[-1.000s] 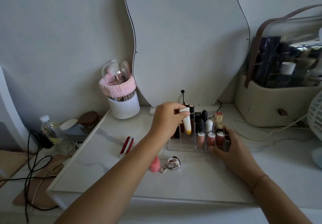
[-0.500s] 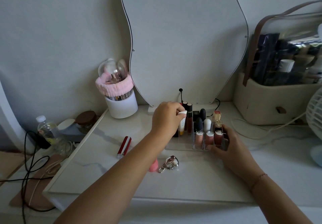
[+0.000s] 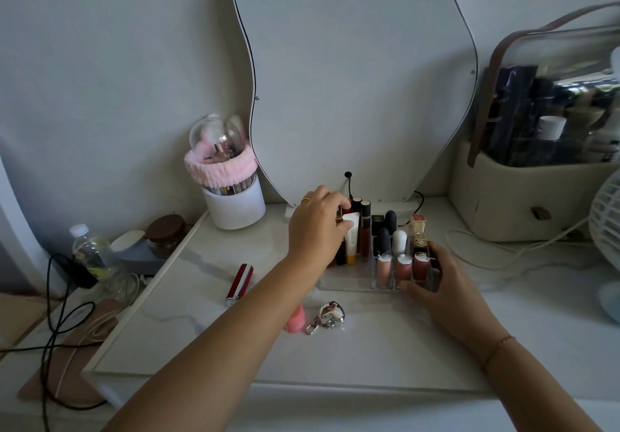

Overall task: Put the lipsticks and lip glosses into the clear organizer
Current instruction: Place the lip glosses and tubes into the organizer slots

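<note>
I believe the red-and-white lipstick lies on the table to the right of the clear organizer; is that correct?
Not quite: the head view shows the red-and-white lipstick lying on the table to the left of the clear organizer, not the right.

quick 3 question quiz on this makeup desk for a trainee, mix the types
1. True or false: the red lipstick lies inside the organizer.
2. What does the left hand do to the white tube? A pinch its top; B hover clear of it; C press it flat.
3. Which hand holds the organizer's near right corner?
Key: 1 false; 2 A; 3 right hand.
</note>
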`<state>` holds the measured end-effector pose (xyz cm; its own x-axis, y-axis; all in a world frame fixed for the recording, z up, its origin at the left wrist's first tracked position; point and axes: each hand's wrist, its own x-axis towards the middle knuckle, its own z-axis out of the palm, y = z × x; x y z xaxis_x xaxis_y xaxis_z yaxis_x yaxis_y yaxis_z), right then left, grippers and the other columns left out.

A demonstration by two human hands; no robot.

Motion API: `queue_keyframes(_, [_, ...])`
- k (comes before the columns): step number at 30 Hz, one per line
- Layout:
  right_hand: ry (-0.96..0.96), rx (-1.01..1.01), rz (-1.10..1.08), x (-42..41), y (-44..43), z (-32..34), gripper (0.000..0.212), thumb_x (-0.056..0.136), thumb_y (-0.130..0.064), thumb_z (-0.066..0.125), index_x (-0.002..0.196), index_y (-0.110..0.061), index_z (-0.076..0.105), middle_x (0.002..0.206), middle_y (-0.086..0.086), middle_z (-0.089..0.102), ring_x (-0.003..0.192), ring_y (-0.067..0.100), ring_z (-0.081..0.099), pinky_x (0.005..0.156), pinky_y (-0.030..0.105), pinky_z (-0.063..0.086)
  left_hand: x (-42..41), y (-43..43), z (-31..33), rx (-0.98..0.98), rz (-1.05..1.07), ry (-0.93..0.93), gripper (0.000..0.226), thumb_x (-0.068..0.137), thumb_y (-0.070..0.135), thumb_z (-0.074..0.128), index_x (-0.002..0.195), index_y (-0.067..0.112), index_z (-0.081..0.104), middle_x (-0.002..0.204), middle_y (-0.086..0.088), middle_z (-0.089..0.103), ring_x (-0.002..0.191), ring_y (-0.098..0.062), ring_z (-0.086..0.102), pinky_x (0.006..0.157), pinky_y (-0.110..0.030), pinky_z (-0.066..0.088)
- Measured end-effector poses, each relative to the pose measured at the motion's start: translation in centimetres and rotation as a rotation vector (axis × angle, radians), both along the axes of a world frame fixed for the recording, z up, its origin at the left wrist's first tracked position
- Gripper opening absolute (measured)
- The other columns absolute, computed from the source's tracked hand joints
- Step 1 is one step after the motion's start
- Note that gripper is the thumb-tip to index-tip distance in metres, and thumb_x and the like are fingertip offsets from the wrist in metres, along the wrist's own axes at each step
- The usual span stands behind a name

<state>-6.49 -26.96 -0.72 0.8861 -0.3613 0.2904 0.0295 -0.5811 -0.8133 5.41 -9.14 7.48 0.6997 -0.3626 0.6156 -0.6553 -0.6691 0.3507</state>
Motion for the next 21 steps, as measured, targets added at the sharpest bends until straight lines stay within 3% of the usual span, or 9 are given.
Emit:
queue_keyframes(11, [0.015,-0.019,-0.012,0.1,-0.1,-0.2,0.077,0.07,-0.033,0.077,0.136,-0.028,0.038,0.121,-0.002,0.058,0.1,0.013,0.058,0.08,0.025,0.042,-0.1,1.8,-0.3,-0.093,-0.094,-0.026,0.022,0.072,0.024,0.077,0.091,0.02,0.067,0.092,0.005,0.059,0.089,-0.016,0.057,0.071,-0.035,0.05])
queue_keyframes(14, [0.008,-0.013,-0.007,0.2,-0.2,-0.3,0.076,0.069,-0.034,0.077,0.135,-0.028,0.039,0.118,-0.004,0.058,0.102,0.013,0.058,0.078,0.022,0.042,0.1,3.9,-0.4,-0.187,-0.107,-0.034,0.022,0.071,0.024,0.078,0.089,0.019,0.067,0.09,0.008,0.058,0.08,-0.008,0.055,0.067,-0.029,0.049])
queue_keyframes(17, [0.018,-0.007,-0.005,0.3,-0.3,-0.4,0.077,0.069,-0.033,0.077,0.136,-0.027,0.039,0.12,-0.003,0.058,0.102,0.012,0.058,0.079,0.024,0.042,1.3,8.0,-1.1,-0.222,0.053,0.054,0.019,0.074,0.021,0.077,0.089,0.016,0.067,0.092,0.001,0.061,0.074,-0.011,0.053,0.07,-0.03,0.047])
queue_keyframes(21, [0.017,0.002,0.003,0.3,-0.3,-0.4,0.076,0.07,-0.031,0.078,0.135,-0.027,0.039,0.119,-0.001,0.059,0.102,0.014,0.058,0.08,0.025,0.042,3.3,14.5,-2.7,-0.115,0.363,0.373,0.018,0.077,0.028,0.072,0.089,0.015,0.067,0.094,-0.006,0.066,0.083,-0.02,0.06,0.074,-0.03,0.045])
